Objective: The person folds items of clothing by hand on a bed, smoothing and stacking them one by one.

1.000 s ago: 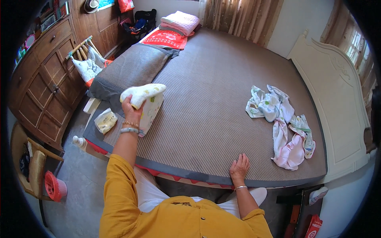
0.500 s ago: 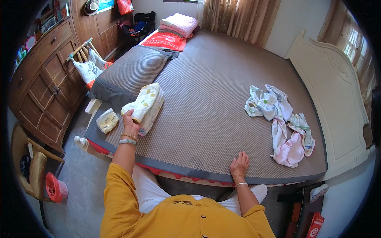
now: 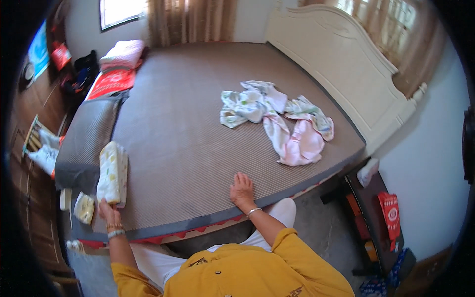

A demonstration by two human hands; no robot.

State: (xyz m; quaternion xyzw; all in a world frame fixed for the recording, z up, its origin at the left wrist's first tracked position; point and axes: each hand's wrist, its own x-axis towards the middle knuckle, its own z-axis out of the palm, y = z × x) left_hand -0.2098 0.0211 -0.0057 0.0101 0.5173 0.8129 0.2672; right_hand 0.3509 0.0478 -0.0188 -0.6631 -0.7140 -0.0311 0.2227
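Note:
At the near left of the bed, a stack of folded cloths (image 3: 113,168) lies on the mattress, the top one white with yellow patches. My left hand (image 3: 108,212) is at its near end, the thumb on the edge and the fingers partly hidden, seemingly closed on the top cloth. My right hand (image 3: 242,189) rests palm down on the brown mattress (image 3: 178,123) near its front edge, fingers stretched out and nothing in them. Beyond it to the right, several crumpled baby clothes (image 3: 302,141), white, pale green and pink, lie in a loose heap.
A small yellow-and-white packet (image 3: 84,208) sits left of the stack. Behind it is a grey folded mat (image 3: 86,141), with a red cloth (image 3: 111,81) and pink folded bedding (image 3: 122,53) farther back. A cream headboard (image 3: 341,59) bounds the right. A dark bench (image 3: 368,198) stands at lower right.
The view has swung to the right, so the bed and heap sit farther left in it. My left hand remains at the stack's near end; my right hand still lies on the mattress.

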